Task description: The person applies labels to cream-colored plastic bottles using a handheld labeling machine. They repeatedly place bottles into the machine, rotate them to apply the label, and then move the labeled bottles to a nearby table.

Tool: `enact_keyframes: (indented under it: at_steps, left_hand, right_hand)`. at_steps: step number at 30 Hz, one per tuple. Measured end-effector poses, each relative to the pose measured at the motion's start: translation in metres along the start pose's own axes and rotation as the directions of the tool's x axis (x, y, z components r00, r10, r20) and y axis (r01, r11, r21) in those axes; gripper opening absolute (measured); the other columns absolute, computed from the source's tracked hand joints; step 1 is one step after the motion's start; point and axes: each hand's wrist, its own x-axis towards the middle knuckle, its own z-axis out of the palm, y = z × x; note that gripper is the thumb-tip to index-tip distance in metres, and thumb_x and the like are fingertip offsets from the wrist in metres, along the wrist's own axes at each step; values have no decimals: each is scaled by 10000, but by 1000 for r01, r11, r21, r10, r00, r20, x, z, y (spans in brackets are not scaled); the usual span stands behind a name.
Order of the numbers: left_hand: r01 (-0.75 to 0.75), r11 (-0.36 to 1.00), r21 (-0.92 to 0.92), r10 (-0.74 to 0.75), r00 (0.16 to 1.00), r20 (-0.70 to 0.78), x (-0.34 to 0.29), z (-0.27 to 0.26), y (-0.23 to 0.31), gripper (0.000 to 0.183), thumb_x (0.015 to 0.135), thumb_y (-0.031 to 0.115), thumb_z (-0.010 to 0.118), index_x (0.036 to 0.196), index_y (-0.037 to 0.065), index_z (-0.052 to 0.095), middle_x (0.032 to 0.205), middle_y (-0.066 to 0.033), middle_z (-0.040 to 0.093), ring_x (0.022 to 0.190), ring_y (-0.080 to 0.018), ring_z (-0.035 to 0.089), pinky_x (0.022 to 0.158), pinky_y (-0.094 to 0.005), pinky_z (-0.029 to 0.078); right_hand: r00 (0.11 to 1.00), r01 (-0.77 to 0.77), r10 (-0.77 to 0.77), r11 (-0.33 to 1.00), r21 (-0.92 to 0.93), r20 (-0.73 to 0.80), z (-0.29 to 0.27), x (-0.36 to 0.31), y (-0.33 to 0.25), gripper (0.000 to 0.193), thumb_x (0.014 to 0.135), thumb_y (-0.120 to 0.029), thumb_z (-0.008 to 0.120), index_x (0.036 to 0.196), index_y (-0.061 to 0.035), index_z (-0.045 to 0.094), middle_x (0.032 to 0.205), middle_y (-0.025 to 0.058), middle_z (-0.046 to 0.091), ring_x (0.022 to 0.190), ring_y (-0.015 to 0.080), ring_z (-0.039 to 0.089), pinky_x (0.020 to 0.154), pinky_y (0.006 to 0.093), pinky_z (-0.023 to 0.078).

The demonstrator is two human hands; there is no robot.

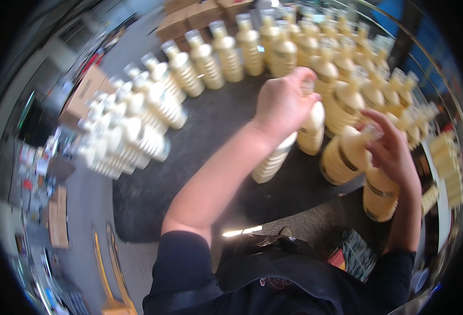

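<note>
My left hand [284, 102] reaches over the dark table and is closed around the clear neck of a pale yellow ribbed bottle [311, 131]. Beneath my left forearm stands another ribbed bottle [274, 161], partly hidden by the arm. At the right, the curled fingers of my right hand [394, 152] are at the neck of a wider pale yellow bottle [341, 157] with a dark band. That hand is slightly blurred. Just below it, a second wide bottle [379, 195] sits near the table's edge, its top hidden behind the hand.
A dense group of pale yellow bottles [347, 100] fills the table's right back. More bottles curve along the far edge to a cluster [131, 131] on the left. Cardboard boxes [194, 18] stand behind the dark table [205, 152]. A yellow-handled pallet jack [105, 262] is on the floor, lower left.
</note>
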Motion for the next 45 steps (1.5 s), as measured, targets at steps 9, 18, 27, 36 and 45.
enact_keyframes:
  at_steps: [9, 18, 27, 36, 45]
  left_hand:
    - [235, 947, -218, -238, 971, 13, -108, -182, -2, 307, 870, 40, 734, 1168, 70, 666, 1021, -38, 701, 924, -108, 672, 781, -257, 575]
    - [549, 836, 8, -534, 815, -226, -226, -345, -42, 307, 840, -29, 716, 1127, 66, 659, 996, -20, 702, 728, -23, 565, 641, -188, 478]
    - [662, 749, 33, -628, 725, -283, -281, -427, -107, 263, 868, 20, 696, 1119, 76, 638, 1012, -13, 682, 684, -37, 539, 614, -205, 472]
    - [640, 768, 31, -618, 752, -230, -282, -451, -136, 248, 877, 34, 706, 1112, 81, 643, 998, -12, 687, 672, -34, 533, 595, -201, 465]
    - [548, 835, -40, -532, 789, -307, -291, -468, -158, 484, 886, 64, 708, 1358, 97, 607, 1125, -59, 705, 676, -27, 546, 600, -191, 484]
  right_hand:
    - [998, 55, -50, 986, -157, 35, 40, -5, -29, 376, 787, 113, 558, 1136, -27, 585, 1066, 71, 664, 789, 103, 628, 622, 230, 532]
    - [881, 300, -365, 923, 241, 302, 182, 20, -151, 293, 889, 6, 680, 1159, -4, 568, 1051, 85, 665, 845, 101, 655, 626, 225, 535]
    - [724, 592, -616, 786, 180, 310, 390, 65, -226, 355, 880, -205, 763, 1106, 19, 606, 714, 188, 668, 689, 297, 697, 637, 388, 536]
    - [671, 706, -691, 707, 54, 268, 486, 78, -245, 365, 856, -216, 779, 1067, 27, 607, 714, 205, 680, 725, 361, 707, 682, 411, 564]
    - [673, 716, -701, 698, 29, 237, 483, 86, -243, 563, 826, -317, 819, 1207, 19, 577, 973, 242, 722, 904, 360, 723, 806, 405, 574]
